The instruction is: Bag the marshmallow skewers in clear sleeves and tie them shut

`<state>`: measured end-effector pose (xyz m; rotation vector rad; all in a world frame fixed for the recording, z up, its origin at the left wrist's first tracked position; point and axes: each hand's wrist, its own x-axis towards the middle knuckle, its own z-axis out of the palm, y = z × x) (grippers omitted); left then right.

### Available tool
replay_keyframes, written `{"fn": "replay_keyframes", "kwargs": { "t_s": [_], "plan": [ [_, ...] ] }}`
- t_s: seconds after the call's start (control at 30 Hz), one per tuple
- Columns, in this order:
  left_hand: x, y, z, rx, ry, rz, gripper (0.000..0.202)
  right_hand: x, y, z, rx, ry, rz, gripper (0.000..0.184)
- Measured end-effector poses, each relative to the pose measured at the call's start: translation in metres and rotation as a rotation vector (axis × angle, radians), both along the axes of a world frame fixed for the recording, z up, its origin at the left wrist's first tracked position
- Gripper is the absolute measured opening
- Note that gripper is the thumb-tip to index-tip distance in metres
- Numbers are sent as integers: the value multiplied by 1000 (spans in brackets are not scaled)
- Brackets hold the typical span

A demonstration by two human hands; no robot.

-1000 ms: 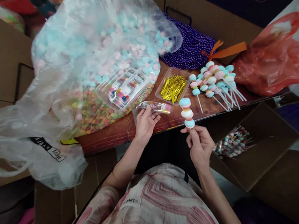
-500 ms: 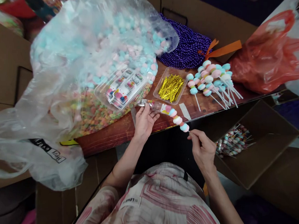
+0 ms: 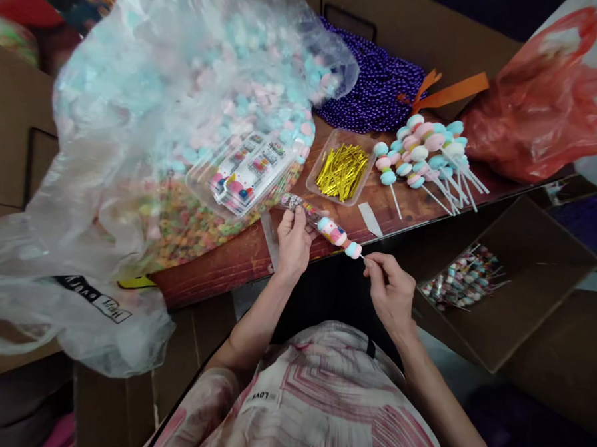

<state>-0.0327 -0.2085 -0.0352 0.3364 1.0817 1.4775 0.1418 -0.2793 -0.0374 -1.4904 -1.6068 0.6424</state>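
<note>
My left hand (image 3: 293, 240) is closed round a narrow clear printed sleeve bag (image 3: 303, 210) at the table's near edge. My right hand (image 3: 387, 293) pinches the white stick of a marshmallow skewer (image 3: 338, 237). Most of the skewer's pastel marshmallows sit inside the sleeve; the last blue one still pokes out beside my right fingertips. A pile of bare marshmallow skewers (image 3: 427, 153) lies on the table to the right. A clear tray of gold twist ties (image 3: 342, 171) stands just beyond the sleeve.
A big clear bag of pastel marshmallows and coloured cereal rings (image 3: 183, 124) fills the left of the wooden table (image 3: 236, 260), with a tray of printed sleeves (image 3: 244, 174) on it. Purple beads (image 3: 376, 87), a red plastic bag (image 3: 539, 109) and a cardboard box of wrapped skewers (image 3: 505, 288) lie right.
My right hand tipped the upright skewer over and pushed it leftward into the sleeve held by my left hand; now only the last marshmallow is outside.
</note>
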Motion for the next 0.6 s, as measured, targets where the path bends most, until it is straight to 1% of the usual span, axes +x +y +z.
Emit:
{"fn": "replay_keyframes", "kwargs": {
  "t_s": [0.13,0.23,0.3,0.4,0.47,0.6],
  "plan": [
    [1,-2,1,17,-15,-46,39,-4,3,-3,101,-102,30,14],
    [5,-6,1,32,-5,-86,44,-11,6,-7,117,-160,44,16],
    [10,-9,1,31,-11,-106,43,-19,8,-9,117,-180,30,19],
    [13,-12,2,26,-45,-134,41,-32,12,-10,126,-159,9,20],
    [11,-11,3,18,-78,-145,40,-37,14,-7,113,-114,16,20],
    [2,-7,4,-36,-111,-167,38,-36,16,1,22,-36,57,17]
  ]
}}
